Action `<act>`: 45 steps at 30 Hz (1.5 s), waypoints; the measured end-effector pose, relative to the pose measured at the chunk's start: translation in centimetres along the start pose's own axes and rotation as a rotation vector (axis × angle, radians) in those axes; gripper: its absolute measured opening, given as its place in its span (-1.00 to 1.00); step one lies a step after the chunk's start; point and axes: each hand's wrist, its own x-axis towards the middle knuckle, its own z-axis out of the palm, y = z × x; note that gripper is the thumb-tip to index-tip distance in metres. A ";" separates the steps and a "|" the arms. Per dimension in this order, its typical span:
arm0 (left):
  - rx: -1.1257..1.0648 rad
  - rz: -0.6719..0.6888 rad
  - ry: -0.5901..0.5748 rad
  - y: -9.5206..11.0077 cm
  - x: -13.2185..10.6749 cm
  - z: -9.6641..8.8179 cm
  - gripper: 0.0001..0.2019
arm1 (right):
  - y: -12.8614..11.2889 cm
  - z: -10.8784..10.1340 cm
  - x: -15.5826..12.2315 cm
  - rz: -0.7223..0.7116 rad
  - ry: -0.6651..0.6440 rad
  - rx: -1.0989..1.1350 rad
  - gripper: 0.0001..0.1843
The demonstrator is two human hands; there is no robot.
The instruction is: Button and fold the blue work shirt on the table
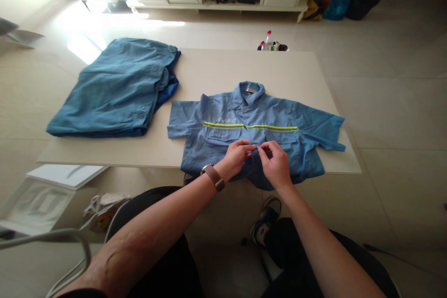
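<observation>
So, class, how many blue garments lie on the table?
2: a shirt at the left hand and right hand, a folded pile left of it; the pile may hide more.

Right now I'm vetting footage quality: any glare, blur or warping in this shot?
Head view: window glare bleaches the floor at top left. Head view: wide-angle stretch splays the sides of the table. Head view: the shirt, left hand and right hand look sharp and evenly lit, with no motion blur.
</observation>
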 end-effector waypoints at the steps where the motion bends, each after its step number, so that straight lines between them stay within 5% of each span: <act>1: 0.007 0.002 -0.013 0.0 0.0 0.0 -0.74 | 0.1 0.0 0.0 0.043 0.008 0.038 -0.85; 8: 0.194 0.123 -0.143 -0.4 0.1 -0.1 -0.73 | 1.5 0.9 0.2 0.529 0.047 0.487 -0.74; 14: 0.368 0.178 -0.208 -0.1 0.1 -0.4 -0.62 | 1.2 1.1 0.4 0.663 0.076 0.662 -0.69; 20: 0.568 0.304 -0.187 0.0 0.6 -0.8 -0.67 | 2.2 1.2 0.3 0.623 0.006 0.574 -0.63; 25: 0.941 0.509 -0.226 -0.4 -0.3 -1.3 -0.78 | 2.2 0.8 0.6 0.360 0.096 0.179 -0.65; 33: 1.266 0.489 -0.520 -2.1 -1.8 -2.0 -0.77 | 3.2 1.2 0.3 0.201 0.030 -0.151 -0.73; 45: 1.434 0.583 -0.565 -2.5 -1.4 -2.6 -0.78 | 3.3 0.8 0.1 0.052 -0.089 -0.446 -0.73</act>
